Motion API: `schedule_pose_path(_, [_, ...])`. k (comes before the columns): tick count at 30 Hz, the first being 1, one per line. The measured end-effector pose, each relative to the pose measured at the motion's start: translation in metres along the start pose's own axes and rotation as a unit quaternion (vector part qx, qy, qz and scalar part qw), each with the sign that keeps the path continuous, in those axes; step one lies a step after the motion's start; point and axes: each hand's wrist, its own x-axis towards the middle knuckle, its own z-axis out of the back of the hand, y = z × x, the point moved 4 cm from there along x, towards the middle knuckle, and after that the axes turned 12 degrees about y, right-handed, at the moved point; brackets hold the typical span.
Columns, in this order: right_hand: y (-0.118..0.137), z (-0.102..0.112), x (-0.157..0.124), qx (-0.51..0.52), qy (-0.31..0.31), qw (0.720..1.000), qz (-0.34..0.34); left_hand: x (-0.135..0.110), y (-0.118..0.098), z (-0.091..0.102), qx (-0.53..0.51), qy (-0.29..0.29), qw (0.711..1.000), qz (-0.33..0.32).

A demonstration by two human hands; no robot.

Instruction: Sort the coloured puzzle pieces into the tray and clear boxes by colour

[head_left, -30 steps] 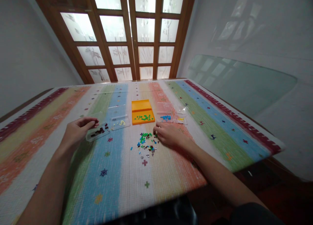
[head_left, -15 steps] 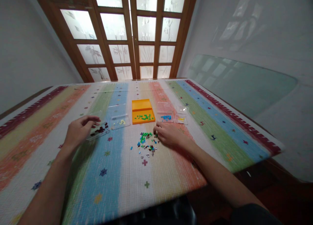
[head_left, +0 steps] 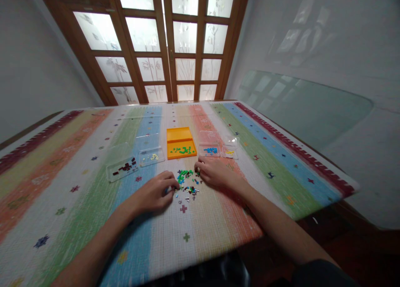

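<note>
A loose pile of tiny building bricks (head_left: 185,176), in green, blue, brown and pale colours, lies on the striped tablecloth between my two hands. My left hand (head_left: 158,190) rests at the pile's left edge, its fingers bent and thumb and fingertips close together. Whatever may be between them is too small to make out. At the pile's upper right edge is my right hand (head_left: 214,171), its fingers curled inward and their tips partly hidden. Beyond my left hand stands a clear box (head_left: 110,175) with dark brown bricks in it.
An open orange case (head_left: 178,133) holding green bricks stands behind the pile. To its left is a clear box (head_left: 143,163) with pale yellow bricks. On its right are clear boxes of blue bricks (head_left: 211,150) and yellow bricks (head_left: 230,152). The table's front edge is close to me.
My left hand has left the box of brown bricks and come right and nearer to the pile's left edge. My right hand stays at the pile's right side.
</note>
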Motion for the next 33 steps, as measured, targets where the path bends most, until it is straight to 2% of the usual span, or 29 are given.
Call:
schedule_pose_path(10, [0.002, 0.001, -0.001, -0.017, 0.0, 1.0, -0.006, -0.003, 0.011, 0.0, 0.0, 0.006, 1.0, 0.006])
schedule_pose_path(17, [0.001, 0.0, -0.001, -0.026, 0.003, 1.0, -0.008, -0.002, 0.0, 0.007, -0.062, 0.009, 0.998, -0.007])
schedule_pose_path(25, [0.0, -0.001, -0.001, -0.014, -0.004, 1.0, -0.006, 0.0, -0.01, -0.011, -0.07, 0.068, 0.995, -0.028])
schedule_pose_path(33, [-0.001, -0.002, 0.0, -0.009, -0.004, 1.0, 0.001, 0.0, -0.005, -0.014, -0.052, 0.033, 0.998, -0.016])
